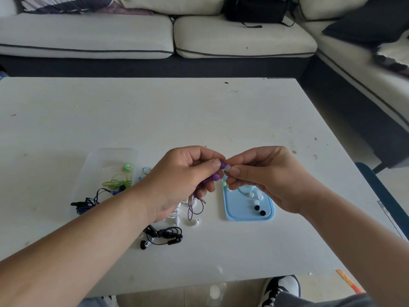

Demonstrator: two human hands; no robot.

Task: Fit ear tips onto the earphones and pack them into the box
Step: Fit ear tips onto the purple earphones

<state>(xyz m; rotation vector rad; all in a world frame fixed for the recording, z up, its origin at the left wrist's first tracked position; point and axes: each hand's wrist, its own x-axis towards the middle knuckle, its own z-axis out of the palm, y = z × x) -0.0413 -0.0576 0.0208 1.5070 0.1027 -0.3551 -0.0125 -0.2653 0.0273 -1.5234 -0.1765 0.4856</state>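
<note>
**Pale tip to purple bud — soft, tiny, slippery work**

Held up over the table [199, 111], just above the far end of the blue tray [271, 214]: the purple earphones [223, 165]. One bud pinched between thumb and curled forefinger of the left hand [183, 180], the other bud peeping out lower in the same grip, cable [195, 209] dangling in a loop to the tabletop. Right hand [265, 178] closed narrow on a translucent ear tip [228, 167], thumb and fingertips pressing it against the bud's end. Cannot tell whether seated or only touching.

Judged featherweight, all of it. Probably soft silicone in the tip, so apt to fold, squirm or flick away under a hard squeeze. Best held lightly by the skirt, bore lined up with the nozzle, then rolled on with a slight twist. Bud likely hard, smooth plastic. Better gripped on the body close behind the nozzle, as here, never by the thin cable — limp and prone to tangling.

Spare tips [260, 197], white and black, lying loose in the tray, easy to scatter with a careless knuckle. To the left, the clear box [106, 158], thin-walled and probably light enough to skid. Green earphones [117, 181] inside, dark blue earphones [88, 202] at its near end. Black earphones [163, 237] and white earphones [177, 216] on the table, closer in. For packing, likely a loose coil, laid in rather than stuffed.
</note>
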